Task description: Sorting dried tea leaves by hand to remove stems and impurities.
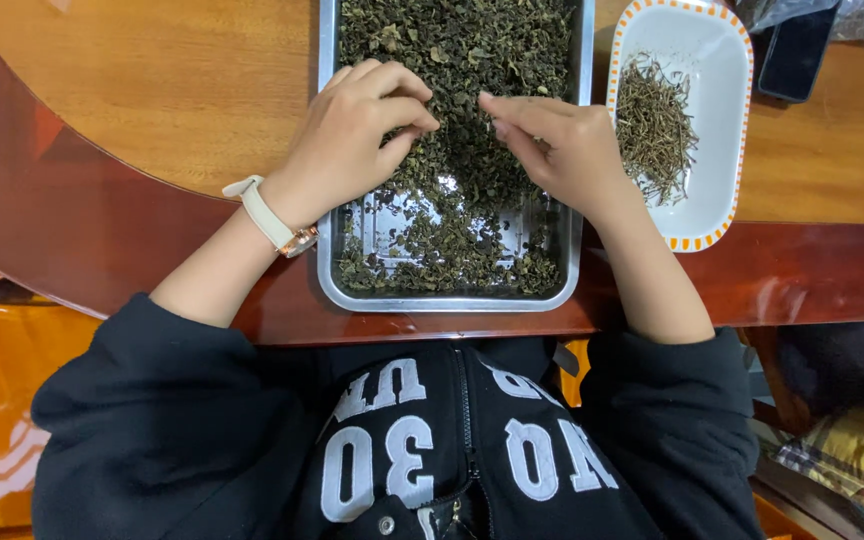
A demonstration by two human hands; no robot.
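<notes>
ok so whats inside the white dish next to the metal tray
The white dish holds a loose pile of thin brownish stems; the rest is bare. The right hand hides none of it.

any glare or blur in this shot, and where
Head view: sharp overall, no motion blur on the left hand or right hand; bright reflections on the bare bottom of the metal tray and on the glossy table edge; soft, even light, only faint shadows.
</notes>
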